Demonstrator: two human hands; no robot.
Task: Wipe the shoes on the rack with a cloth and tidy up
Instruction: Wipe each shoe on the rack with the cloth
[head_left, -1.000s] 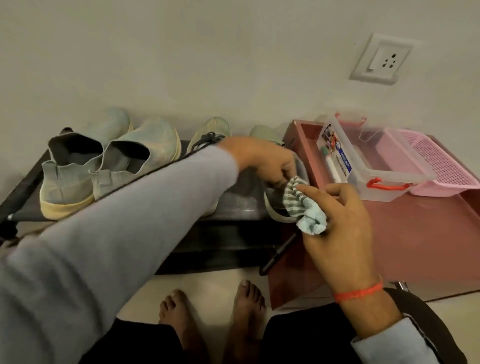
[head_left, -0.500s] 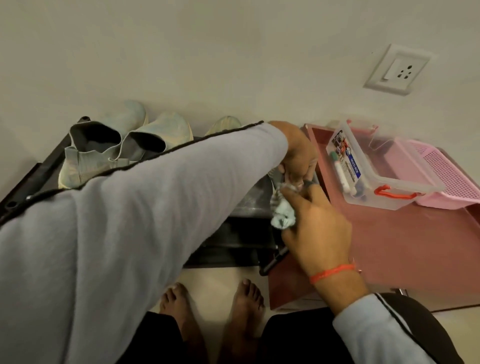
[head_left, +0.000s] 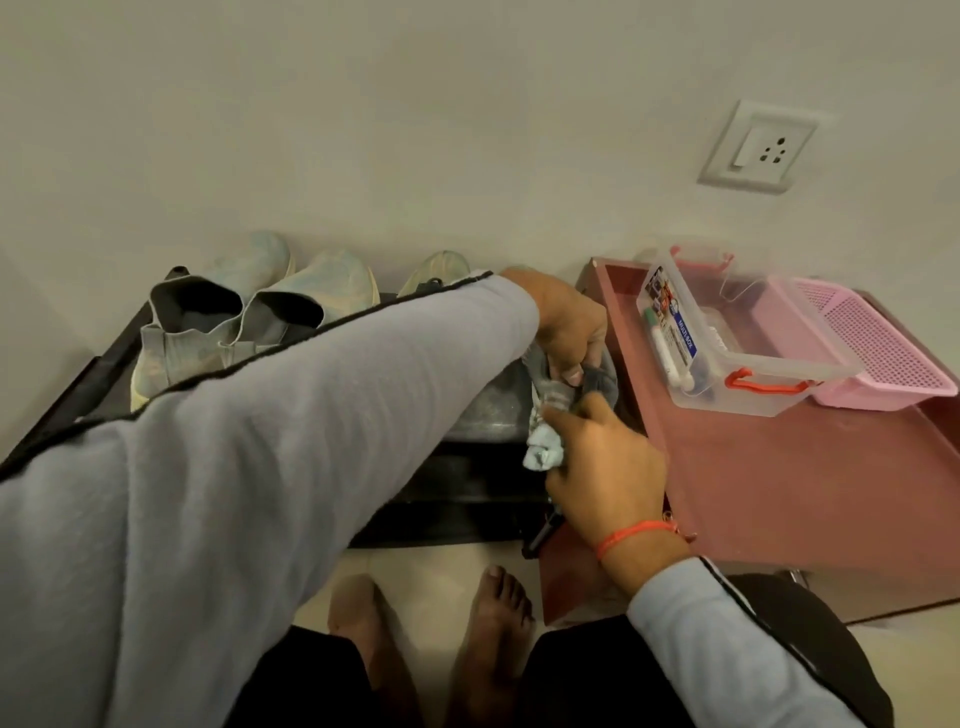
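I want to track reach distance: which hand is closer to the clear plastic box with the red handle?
Right. The right hand sits just below-left of the clear box; the left hand is farther left, over the shoe.

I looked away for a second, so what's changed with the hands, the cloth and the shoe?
The right hand brought the cloth in against the shoe, bunching it smaller. The left hand keeps gripping that shoe. The high-top pair and clear box stayed put.

Left sleeve (head_left: 249, 467) hides most of rack (head_left: 78, 389) and third shoe (head_left: 439, 265), toe only showing. Shoe (head_left: 602, 382) under left hand (head_left: 566, 327) mostly covered. Cloth (head_left: 543, 449) partly inside right hand (head_left: 608, 467). Box label (head_left: 670, 322) mostly unreadable.
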